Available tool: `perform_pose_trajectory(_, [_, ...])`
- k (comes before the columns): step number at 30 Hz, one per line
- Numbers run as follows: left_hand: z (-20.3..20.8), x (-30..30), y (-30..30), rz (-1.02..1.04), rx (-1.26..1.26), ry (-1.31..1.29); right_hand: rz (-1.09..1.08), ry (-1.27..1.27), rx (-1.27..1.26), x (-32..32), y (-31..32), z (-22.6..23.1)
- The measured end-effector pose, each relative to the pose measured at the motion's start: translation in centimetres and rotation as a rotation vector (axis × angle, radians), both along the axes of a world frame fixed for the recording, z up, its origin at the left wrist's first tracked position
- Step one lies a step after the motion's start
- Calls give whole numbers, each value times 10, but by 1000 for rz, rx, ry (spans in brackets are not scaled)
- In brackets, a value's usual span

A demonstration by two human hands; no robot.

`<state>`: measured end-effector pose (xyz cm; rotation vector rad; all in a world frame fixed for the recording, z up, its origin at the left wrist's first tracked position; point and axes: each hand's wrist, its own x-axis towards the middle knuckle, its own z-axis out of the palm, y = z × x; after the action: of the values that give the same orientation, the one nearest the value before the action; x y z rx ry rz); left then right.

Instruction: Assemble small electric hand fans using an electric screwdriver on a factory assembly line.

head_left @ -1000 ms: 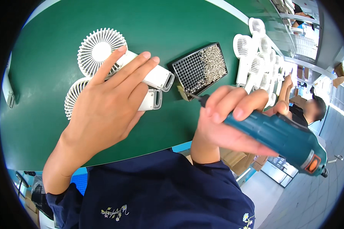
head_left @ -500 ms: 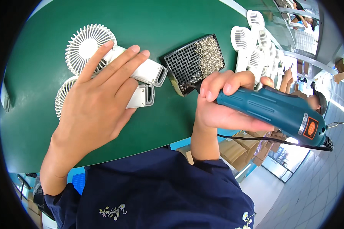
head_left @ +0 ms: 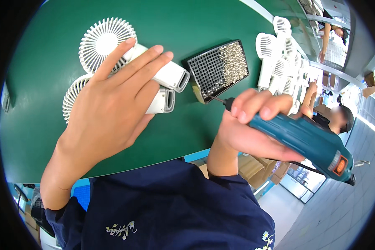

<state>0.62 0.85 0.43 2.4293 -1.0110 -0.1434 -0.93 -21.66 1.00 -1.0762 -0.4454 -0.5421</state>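
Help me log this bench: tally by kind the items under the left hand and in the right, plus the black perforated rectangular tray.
White plastic handheld fans under the left hand: 2
Teal cylindrical electric screwdriver in the right hand: 1
Black perforated rectangular tray: 1
Total: 4

Illumination bright and fairly even over the green table (head_left: 196, 25), shadows soft; the pale hub of the far white fan (head_left: 106, 43) is close to washed out, and strong daylight-like glare shows at right, bleaching the window area and laying a light streak on the tiled floor (head_left: 321, 221). Fisheye distortion marked: table edges bow, floor lines curve at right, black vignette surrounds the round field. Central detail reasonably sharp, label on the teal electric screwdriver (head_left: 300, 135) illegible, face of a person (head_left: 324, 120) at right blurred.
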Motion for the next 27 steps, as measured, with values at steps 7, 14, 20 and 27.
perform_pose_trajectory(7, [-7,0,2,10,-37,-24,169,-18,-61,-13,42,11])
perform_pose_trajectory(14, [-12,-3,2,33,-106,-41,273,25,-86,-14,44,1])
perform_pose_trajectory(20, [-14,-4,3,35,-105,-63,239,35,-87,-15,47,-3])
perform_pose_trajectory(27, [-14,-3,2,29,-98,-57,213,36,-67,-19,51,-4])
